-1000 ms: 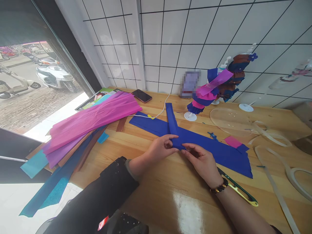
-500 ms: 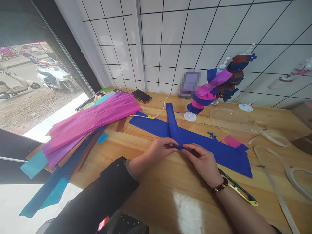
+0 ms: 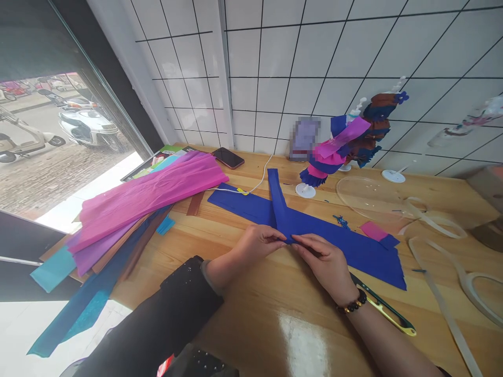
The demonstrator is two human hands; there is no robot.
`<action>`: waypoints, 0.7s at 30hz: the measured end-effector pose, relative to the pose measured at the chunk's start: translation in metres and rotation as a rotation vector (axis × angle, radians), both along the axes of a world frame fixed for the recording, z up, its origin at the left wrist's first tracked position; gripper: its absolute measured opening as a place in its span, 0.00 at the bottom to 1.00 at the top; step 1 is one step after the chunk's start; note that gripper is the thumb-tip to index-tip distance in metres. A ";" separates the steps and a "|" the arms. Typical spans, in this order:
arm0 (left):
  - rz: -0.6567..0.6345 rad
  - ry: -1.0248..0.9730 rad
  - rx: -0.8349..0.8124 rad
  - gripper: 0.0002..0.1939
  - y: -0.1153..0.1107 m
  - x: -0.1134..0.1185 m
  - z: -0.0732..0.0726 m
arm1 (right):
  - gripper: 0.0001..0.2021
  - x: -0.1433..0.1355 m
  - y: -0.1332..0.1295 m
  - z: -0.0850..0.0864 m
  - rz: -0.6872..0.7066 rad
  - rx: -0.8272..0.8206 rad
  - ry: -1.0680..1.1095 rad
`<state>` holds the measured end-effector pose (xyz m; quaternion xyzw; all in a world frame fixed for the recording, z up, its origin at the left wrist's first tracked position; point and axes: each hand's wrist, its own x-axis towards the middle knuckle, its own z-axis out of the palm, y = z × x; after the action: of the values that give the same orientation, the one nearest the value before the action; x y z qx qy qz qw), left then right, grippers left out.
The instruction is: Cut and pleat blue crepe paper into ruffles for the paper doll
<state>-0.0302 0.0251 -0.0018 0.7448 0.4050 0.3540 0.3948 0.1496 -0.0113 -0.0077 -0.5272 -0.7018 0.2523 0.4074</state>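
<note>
A narrow dark blue crepe paper strip (image 3: 279,201) runs toward the wall across a wider blue crepe paper sheet (image 3: 334,230) lying on the wooden table. My left hand (image 3: 261,242) pinches the near end of the strip between thumb and fingertips. Close beside it, my right hand (image 3: 322,262) pinches the same end, with the two sets of fingertips almost touching. The bit of paper between the fingers is mostly hidden. A green and yellow cutter-like tool (image 3: 385,306) lies just right of my right wrist, partly behind it.
Pink crepe paper (image 3: 153,188) tops a stack of coloured sheets at left. A phone (image 3: 228,157) and white cable (image 3: 261,180) lie near the wall. Paper-dressed figures (image 3: 334,146) stand on white bases at back right. White tape rolls (image 3: 483,293) lie at far right.
Both hands keep pinching the strip's near end, with only slight finger movement. The whole view has shifted a little; the papers otherwise lie as before.
</note>
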 end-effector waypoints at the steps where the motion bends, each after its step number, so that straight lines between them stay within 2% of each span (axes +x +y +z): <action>1: 0.003 0.003 -0.004 0.09 0.000 0.000 0.000 | 0.10 0.000 0.000 0.000 0.005 0.004 -0.001; 12: -0.014 0.016 -0.014 0.08 0.000 -0.002 0.000 | 0.08 0.000 0.000 0.000 -0.002 0.050 -0.047; 21: -0.031 0.113 0.013 0.08 0.001 -0.003 0.001 | 0.09 0.001 0.001 -0.004 0.005 0.035 -0.074</action>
<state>-0.0334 0.0261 -0.0011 0.7723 0.4127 0.3081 0.3719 0.1509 -0.0103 -0.0115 -0.5274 -0.7218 0.2215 0.3897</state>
